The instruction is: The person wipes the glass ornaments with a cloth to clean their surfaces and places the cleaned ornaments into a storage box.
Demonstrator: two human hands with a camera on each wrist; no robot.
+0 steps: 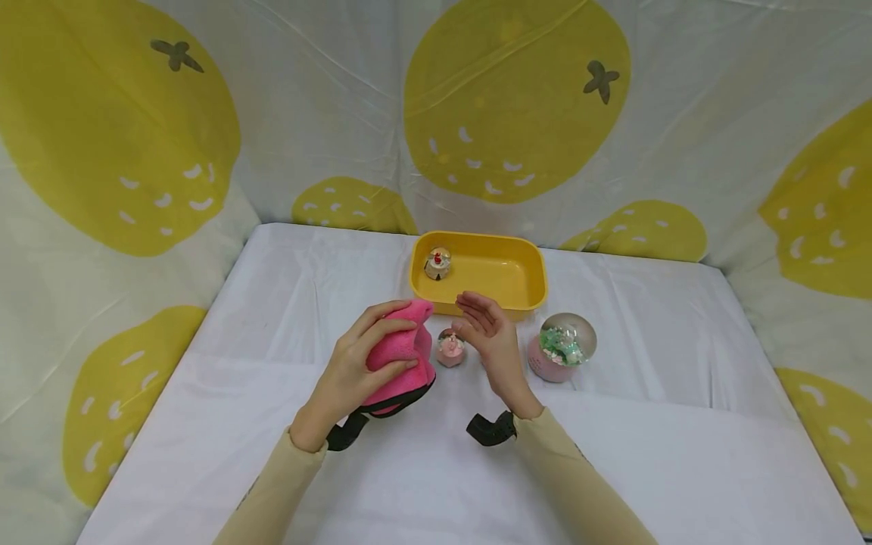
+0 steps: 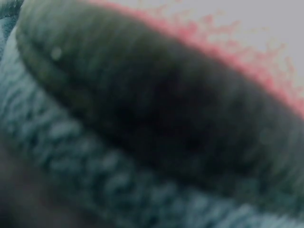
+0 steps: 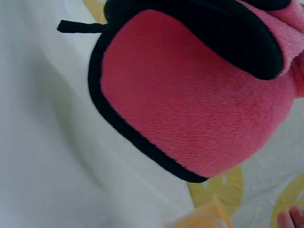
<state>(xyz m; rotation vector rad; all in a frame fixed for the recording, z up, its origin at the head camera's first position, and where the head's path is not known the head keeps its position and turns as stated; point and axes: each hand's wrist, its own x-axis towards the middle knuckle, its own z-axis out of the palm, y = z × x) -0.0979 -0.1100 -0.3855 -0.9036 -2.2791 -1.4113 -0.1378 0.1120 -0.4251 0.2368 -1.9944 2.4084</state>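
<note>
My left hand grips a folded pink fleecy cloth with black edging, its fingers and thumb curled round it above the table. In the right wrist view the cloth shows its pink side and a black loop at one corner. The left wrist view is filled by the blurred black edging and fleece. My right hand is raised with nothing in it, fingers extended. Between the hands stands a small snow globe with a pink base, close to the right thumb.
Behind the hands sits a yellow tray with a small globe with a red detail at its left end. Right of my right hand stands a larger snow globe on a pink base. A white cloth covers the table.
</note>
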